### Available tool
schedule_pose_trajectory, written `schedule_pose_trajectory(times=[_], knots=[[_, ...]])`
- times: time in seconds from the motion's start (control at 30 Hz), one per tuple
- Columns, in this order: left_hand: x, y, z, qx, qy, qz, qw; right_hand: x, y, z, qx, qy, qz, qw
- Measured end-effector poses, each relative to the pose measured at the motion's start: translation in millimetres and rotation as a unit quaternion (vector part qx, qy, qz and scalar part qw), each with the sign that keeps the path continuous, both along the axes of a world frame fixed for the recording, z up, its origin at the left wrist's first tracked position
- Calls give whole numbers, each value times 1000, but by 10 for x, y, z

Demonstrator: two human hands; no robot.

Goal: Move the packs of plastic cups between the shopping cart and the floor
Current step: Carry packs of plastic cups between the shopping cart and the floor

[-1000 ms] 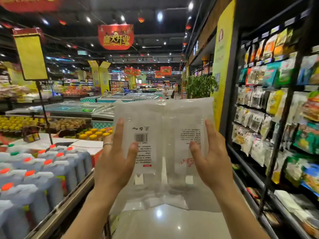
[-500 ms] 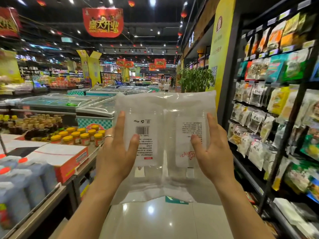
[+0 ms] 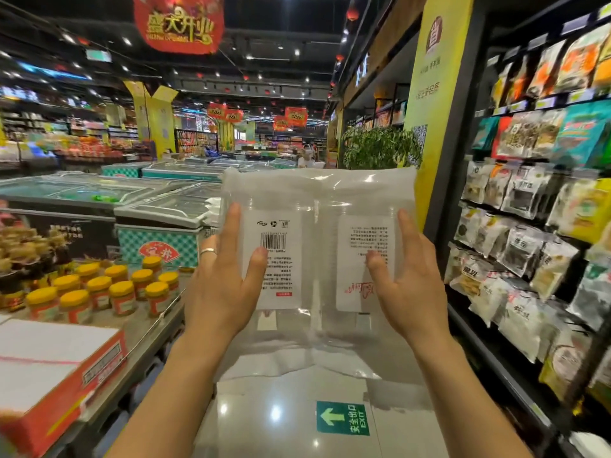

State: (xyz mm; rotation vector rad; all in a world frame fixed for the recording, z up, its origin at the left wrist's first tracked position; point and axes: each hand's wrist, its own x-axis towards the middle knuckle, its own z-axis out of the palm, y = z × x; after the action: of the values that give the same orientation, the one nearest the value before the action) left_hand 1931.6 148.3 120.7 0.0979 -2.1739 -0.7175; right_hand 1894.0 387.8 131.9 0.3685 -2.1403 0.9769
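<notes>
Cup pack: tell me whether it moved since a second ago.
Yes. The pack has advanced down the aisle: the jars, once well ahead, now lie close by on the left.

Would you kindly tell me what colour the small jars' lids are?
The jar lids are yellow, best seen in the head view.

What I cannot make out around the pack of plastic cups point(image 3: 317, 259)

Behind the pack, most fingers of the left hand point(image 3: 221, 285) and right hand point(image 3: 410, 285) are hidden; only thumbs and a finger or two show along its sides. The print on its two white labels is too small for me to read. Below it, both forearms run off the bottom edge. Lower left of it, a red and white box point(image 3: 56, 368) is cut by the frame. Right of it, the shelf bags point(image 3: 529, 226) blur toward the edge. Above it, the red banner point(image 3: 180, 23) is cropped.
</notes>
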Motion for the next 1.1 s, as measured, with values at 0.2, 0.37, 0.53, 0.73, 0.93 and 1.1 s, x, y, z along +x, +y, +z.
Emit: schedule_pose_trajectory(times=[0.2,0.37,0.53,0.73,0.93,1.1], knots=[[-884,-336,19,-21,1,-7,1000,-850,-310,-16,-11,-9,0,1000],[-1625,-496,-25,-25,-3,-2,1000,-1607,-493,-70,-20,-17,7,1000],[-2544,-528,-50,-16,-3,-3,1000,-2520,-539,-106,-33,-25,5,999],[-3884,-471,2,-20,0,12,1000,-3935,-515,-101,-49,-24,27,998],[-5163,-379,151,-26,8,32,999,-5302,-447,23,-46,-16,34,998],[-5920,-445,166,-30,12,56,998,-6141,-518,42,-34,-22,48,998]])
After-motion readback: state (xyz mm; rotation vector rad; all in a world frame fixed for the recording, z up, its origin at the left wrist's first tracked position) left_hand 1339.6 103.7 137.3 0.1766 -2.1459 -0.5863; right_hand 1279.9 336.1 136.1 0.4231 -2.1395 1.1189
